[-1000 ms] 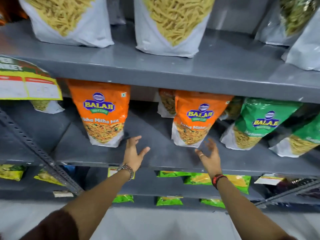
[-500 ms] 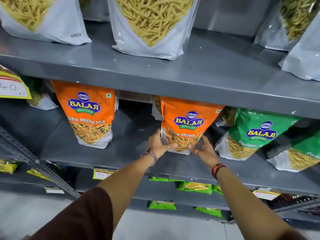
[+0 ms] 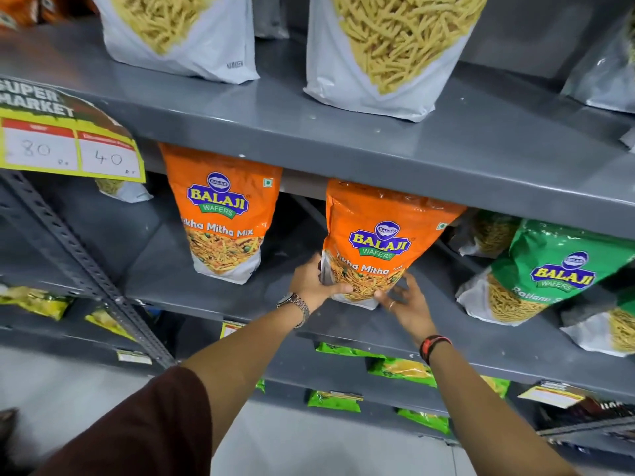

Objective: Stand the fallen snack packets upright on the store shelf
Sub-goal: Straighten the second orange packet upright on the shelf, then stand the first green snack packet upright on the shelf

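Note:
An orange Balaji Tikha Mitha Mix packet (image 3: 378, 231) stands upright in the middle of the grey middle shelf (image 3: 220, 293). My left hand (image 3: 314, 285) grips its lower left corner. My right hand (image 3: 407, 305) holds its lower right edge, fingers spread against the base. A second orange packet (image 3: 221, 214) stands upright to the left, untouched. To the right, a green Balaji Ratlami Sev packet (image 3: 546, 273) leans back to the left, and another green packet (image 3: 615, 324) lies partly cut off at the frame edge.
Big white bags of yellow sev (image 3: 388, 53) stand on the upper shelf (image 3: 343, 132). A yellow price card (image 3: 65, 146) hangs at the left. A slotted steel upright (image 3: 86, 262) crosses diagonally. Small green and yellow packets (image 3: 402, 371) lie on the lower shelves.
Both hands reached forward from the shelf's front edge and closed on the base of the middle orange packet. The view has swung right and nearer.

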`<state>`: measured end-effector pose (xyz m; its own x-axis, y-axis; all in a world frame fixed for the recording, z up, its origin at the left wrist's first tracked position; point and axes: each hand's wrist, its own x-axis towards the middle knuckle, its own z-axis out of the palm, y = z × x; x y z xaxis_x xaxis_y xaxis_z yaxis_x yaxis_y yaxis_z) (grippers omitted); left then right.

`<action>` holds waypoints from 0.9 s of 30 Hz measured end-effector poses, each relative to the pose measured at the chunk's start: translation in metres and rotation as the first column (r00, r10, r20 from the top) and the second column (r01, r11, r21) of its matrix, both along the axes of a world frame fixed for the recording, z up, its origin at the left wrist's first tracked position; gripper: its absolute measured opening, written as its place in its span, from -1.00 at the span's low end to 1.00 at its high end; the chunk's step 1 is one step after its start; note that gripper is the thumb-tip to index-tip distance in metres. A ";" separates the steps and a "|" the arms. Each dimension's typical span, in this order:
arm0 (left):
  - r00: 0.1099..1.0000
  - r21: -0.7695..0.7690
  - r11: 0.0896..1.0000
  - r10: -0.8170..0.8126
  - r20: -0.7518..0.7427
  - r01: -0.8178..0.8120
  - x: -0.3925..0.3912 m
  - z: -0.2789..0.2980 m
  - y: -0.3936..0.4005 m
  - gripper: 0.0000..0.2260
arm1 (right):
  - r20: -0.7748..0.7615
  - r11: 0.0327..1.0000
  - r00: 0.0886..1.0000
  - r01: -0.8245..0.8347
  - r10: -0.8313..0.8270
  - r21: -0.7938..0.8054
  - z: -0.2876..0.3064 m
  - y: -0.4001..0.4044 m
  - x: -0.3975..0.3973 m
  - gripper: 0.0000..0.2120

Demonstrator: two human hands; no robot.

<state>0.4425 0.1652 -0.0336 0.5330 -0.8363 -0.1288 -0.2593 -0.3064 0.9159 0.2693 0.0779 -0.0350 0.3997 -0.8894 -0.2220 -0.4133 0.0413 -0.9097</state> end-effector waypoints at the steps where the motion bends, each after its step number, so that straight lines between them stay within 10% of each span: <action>1: 1.000 0.001 1.000 -0.005 0.006 0.005 0.001 0.000 0.001 -0.36 | 0.008 1.000 1.000 -0.007 0.007 -0.008 0.000 0.000 -0.001 -0.34; 8: 0.987 0.029 0.990 0.139 0.076 -0.141 -0.011 -0.024 0.020 -0.51 | 0.092 0.984 0.983 0.153 -0.162 0.090 -0.020 0.005 -0.032 -0.37; 16: 0.970 -0.063 0.973 0.227 0.092 -0.222 -0.063 -0.053 0.027 -0.81 | 0.018 0.881 0.894 0.445 -0.448 -0.159 -0.030 -0.018 -0.169 -0.55; 22: 0.991 -0.104 0.987 0.127 0.036 -0.123 -0.146 -0.051 -0.014 -0.82 | 0.022 0.929 0.934 0.358 -0.357 -0.096 -0.018 -0.078 -0.249 -0.39; 27: 0.994 -0.031 0.998 -0.048 -0.094 0.045 -0.216 -0.035 -0.082 -0.45 | 0.136 0.987 0.983 0.135 -0.122 -0.088 0.006 -0.130 -0.267 -0.28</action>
<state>0.2268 0.0833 -0.0686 0.4801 -0.8640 -0.1520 -0.1843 -0.2688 0.9454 0.0021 -0.0521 -0.0286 0.3007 -0.9498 -0.0868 -0.2883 -0.0037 -0.9575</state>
